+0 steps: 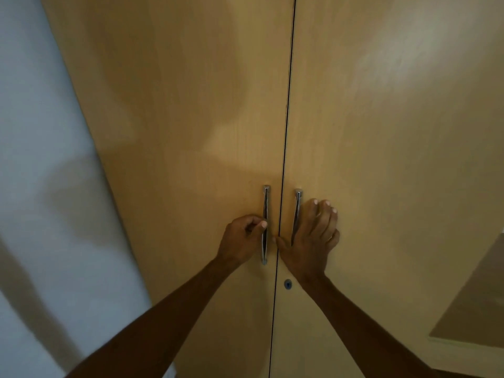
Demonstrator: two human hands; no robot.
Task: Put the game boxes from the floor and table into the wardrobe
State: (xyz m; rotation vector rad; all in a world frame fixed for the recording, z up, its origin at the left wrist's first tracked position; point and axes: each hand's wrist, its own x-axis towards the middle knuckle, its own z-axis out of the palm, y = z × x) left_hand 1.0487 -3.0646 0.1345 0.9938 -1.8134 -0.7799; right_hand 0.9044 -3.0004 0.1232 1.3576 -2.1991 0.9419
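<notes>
A light wooden wardrobe fills the head view, its left door (pixel 177 132) and right door (pixel 381 132) closed with a thin dark gap between them. Each door has a vertical metal handle. My left hand (pixel 242 238) grips the left handle (pixel 265 203), fingers curled round the bar. My right hand (pixel 313 238) lies against the right door beside the right handle (pixel 297 205), fingers straight and pointing up, thumb near the gap. No game boxes are in view.
A small keyhole (pixel 287 284) sits on the right door below the handles. A pale wall (pixel 35 159) runs along the left of the wardrobe. A wooden surface edge (pixel 474 309) juts in at the lower right.
</notes>
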